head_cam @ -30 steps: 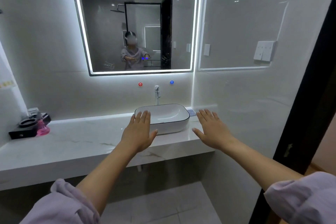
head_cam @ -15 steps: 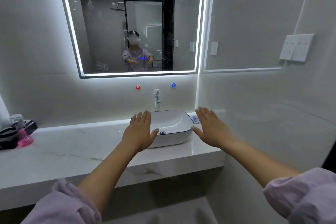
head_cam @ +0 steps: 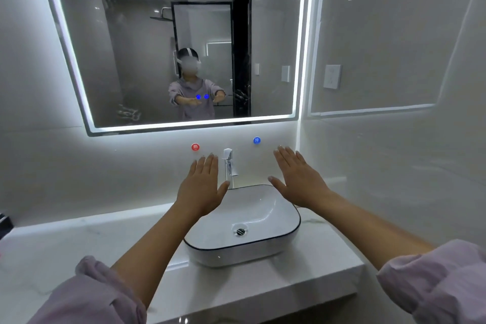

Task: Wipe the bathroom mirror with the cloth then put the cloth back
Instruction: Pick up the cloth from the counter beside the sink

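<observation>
Mirror (head_cam: 147, 42) top cut off; dark object (head_cam: 4, 221) cropped left

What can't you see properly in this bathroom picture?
Head view, the only one:
- Wiping cloth: none visible; both the bare left hand and right hand are open and empty.
- Lit rectangular wall mirror: top cut off by the frame edge.
- Dark object on the white marble counter at far left: mostly cut off.
- Red round wall button and blue one: markings too small.

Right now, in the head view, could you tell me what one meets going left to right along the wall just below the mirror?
Red button → faucet → blue button.
</observation>
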`<state>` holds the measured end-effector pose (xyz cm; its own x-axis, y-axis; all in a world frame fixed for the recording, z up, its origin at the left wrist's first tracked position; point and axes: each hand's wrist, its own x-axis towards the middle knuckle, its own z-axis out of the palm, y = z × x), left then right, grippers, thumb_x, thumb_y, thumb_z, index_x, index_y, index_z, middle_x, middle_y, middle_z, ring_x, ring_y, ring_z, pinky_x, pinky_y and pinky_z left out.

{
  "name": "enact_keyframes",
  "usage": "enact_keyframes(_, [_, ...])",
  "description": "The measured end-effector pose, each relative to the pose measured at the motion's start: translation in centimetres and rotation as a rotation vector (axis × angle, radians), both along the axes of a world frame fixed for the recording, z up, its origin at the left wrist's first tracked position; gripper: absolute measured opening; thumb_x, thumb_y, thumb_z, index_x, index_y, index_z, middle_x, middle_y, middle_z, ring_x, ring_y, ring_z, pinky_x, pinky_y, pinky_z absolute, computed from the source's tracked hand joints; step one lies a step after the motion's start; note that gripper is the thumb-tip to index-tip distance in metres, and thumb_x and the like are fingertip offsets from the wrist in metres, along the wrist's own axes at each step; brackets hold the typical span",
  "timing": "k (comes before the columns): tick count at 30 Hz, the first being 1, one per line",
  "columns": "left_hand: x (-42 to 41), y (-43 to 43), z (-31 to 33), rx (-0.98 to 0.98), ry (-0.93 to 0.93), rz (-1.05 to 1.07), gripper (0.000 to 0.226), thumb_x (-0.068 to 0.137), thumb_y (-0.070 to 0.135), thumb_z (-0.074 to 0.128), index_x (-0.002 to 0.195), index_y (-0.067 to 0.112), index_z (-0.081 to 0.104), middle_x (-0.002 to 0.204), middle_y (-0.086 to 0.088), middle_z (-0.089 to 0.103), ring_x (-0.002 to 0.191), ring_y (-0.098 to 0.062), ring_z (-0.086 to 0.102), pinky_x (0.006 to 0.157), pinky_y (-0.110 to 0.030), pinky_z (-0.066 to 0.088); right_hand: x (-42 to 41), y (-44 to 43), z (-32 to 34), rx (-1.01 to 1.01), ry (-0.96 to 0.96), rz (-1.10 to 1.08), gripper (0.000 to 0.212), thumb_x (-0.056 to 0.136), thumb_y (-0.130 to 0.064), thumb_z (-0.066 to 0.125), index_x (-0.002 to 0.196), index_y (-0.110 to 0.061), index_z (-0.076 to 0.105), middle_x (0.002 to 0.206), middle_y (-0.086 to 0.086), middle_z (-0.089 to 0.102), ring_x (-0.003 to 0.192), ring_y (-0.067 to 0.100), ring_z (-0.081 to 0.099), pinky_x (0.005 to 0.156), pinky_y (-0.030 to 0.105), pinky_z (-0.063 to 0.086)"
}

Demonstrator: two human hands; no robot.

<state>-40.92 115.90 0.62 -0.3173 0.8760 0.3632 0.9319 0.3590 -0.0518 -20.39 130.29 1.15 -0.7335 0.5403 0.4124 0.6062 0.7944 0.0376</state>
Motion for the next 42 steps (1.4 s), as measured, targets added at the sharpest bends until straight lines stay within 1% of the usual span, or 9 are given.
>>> enact_keyframes(6, [-2.3, 5.1, -1.5, -0.037, -0.054, 0.007, 0.073, 0.100, 0.050, 0.022, 0.151, 0.006, -0.005, 0.161, -0.010, -0.006, 0.149, -0.023, -0.005, 0.118, -0.034, -0.005, -2.4, 6.0, -1.9, -0.055, -0.017, -0.022, 0.072, 0.101, -0.049, 0.028, 0.154, -0.009, 0.001, 0.163, 0.008, -0.001, 0.150, 0.020, -0.004, 0.122, 0.032, -0.003])
enact_keyframes(10, [-3.8, 9.2, -2.3, -0.026, -0.057, 0.010, 0.073, 0.099, 0.050, 0.023, 0.151, 0.006, -0.004, 0.161, -0.009, -0.004, 0.149, -0.023, -0.004, 0.118, -0.034, -0.004, -4.5, 10.7, -2.6, -0.089, -0.014, -0.010, 0.072, 0.101, -0.049, 0.029, 0.154, -0.008, 0.002, 0.163, 0.009, 0.000, 0.150, 0.021, -0.003, 0.122, 0.033, -0.002])
enact_keyframes(13, [-4.9, 13.0, -2.9, -0.021, -0.065, 0.028, 0.073, 0.099, 0.051, 0.024, 0.152, 0.008, -0.003, 0.161, -0.008, -0.003, 0.149, -0.022, -0.003, 0.118, -0.033, -0.004, -6.0, 14.6, -3.3, -0.108, -0.014, 0.023, 0.072, 0.101, -0.049, 0.029, 0.154, -0.008, 0.002, 0.163, 0.010, 0.000, 0.150, 0.021, -0.003, 0.122, 0.034, -0.001])
enact_keyframes(17, [-6.3, 18.8, -3.7, -0.009, -0.134, 0.088, 0.074, 0.098, 0.052, 0.027, 0.152, 0.010, -0.002, 0.161, -0.006, -0.002, 0.149, -0.022, -0.002, 0.118, -0.033, -0.001, -8.0, 20.8, -3.6, -0.101, -0.020, 0.073, 0.072, 0.101, -0.049, 0.030, 0.154, -0.008, 0.002, 0.163, 0.009, 0.000, 0.150, 0.021, -0.003, 0.121, 0.033, -0.002])
enact_keyframes(21, [-7.1, 24.5, -4.1, -0.005, -0.166, 0.126, 0.073, 0.099, 0.051, 0.028, 0.152, 0.009, 0.001, 0.161, -0.007, 0.001, 0.149, -0.022, 0.001, 0.119, -0.034, 0.001, -9.6, 27.2, -3.7, -0.129, -0.036, 0.119, 0.073, 0.101, -0.049, 0.031, 0.154, -0.008, 0.001, 0.163, 0.008, 0.000, 0.150, 0.020, -0.003, 0.121, 0.032, -0.002])
enact_keyframes(26, [-8.3, 30.0, -4.1, -0.026, -0.209, 0.200, 0.073, 0.099, 0.050, 0.026, 0.152, 0.007, -0.001, 0.161, -0.008, -0.001, 0.149, -0.022, -0.001, 0.120, -0.033, 0.000, -11.6, 33.7, -4.0, -0.158, -0.071, 0.169, 0.073, 0.101, -0.049, 0.030, 0.154, -0.008, 0.000, 0.163, 0.007, -0.001, 0.150, 0.019, -0.005, 0.122, 0.032, -0.002])
enact_keyframes(33, [-9.7, 34.2, -4.9, -0.088, -0.227, 0.224, 0.071, 0.100, 0.048, 0.026, 0.152, 0.005, 0.003, 0.161, -0.011, 0.004, 0.149, -0.023, 0.003, 0.119, -0.034, 0.001, -13.8, 38.4, -5.3, -0.207, -0.094, 0.200, 0.073, 0.101, -0.048, 0.033, 0.154, -0.008, 0.003, 0.163, 0.008, 0.002, 0.150, 0.019, -0.003, 0.122, 0.032, 0.000])
enact_keyframes(37, [-10.5, 36.4, -5.7, -0.122, -0.246, 0.185, 0.070, 0.100, 0.046, 0.028, 0.151, 0.005, 0.005, 0.161, -0.011, 0.007, 0.149, -0.023, 0.004, 0.121, -0.034, 0.003, -14.3, 40.1, -6.6, -0.221, -0.103, 0.167, 0.073, 0.101, -0.048, 0.034, 0.154, -0.007, 0.005, 0.163, 0.009, 0.003, 0.150, 0.020, -0.001, 0.122, 0.033, 0.000])
enact_keyframes(42, [-11.2, 39.4, -7.1, -0.160, -0.281, 0.112, 0.069, 0.100, 0.044, 0.029, 0.151, 0.004, 0.006, 0.161, -0.011, 0.007, 0.149, -0.022, 0.005, 0.121, -0.034, 0.002, -14.3, 41.8, -8.7, -0.292, -0.106, 0.099, 0.073, 0.100, -0.048, 0.036, 0.154, -0.008, 0.007, 0.163, 0.008, 0.005, 0.150, 0.020, 0.001, 0.122, 0.034, 0.003])
